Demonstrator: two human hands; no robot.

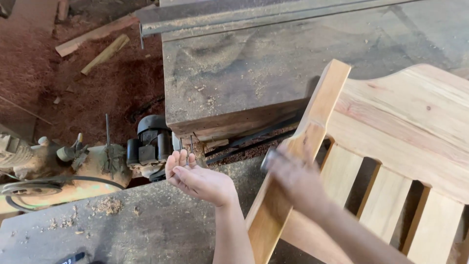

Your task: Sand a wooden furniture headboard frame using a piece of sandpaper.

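Observation:
My right hand [295, 176] is blurred with motion and grips a small dark round-ended tool [267, 159], which is against the slanted post [312, 122] of a pale wooden slatted frame [405, 127]. My left hand [195, 178] hovers palm up just left of the post, fingers stretched out and close together. Two thin metal pins [191, 144] stick up right at its fingertips; whether the hand holds them is unclear. The frame leans across the right side, with its slats [383, 200] running down to the bottom edge.
A dusty grey machine table [273, 63] fills the upper middle, with a metal rail along its far edge. An electric motor [149, 144] and a belt-driven machine [53, 168] stand at left. Wood offcuts [105, 53] lie on the reddish sawdust floor. A dusty slab [127, 225] lies below.

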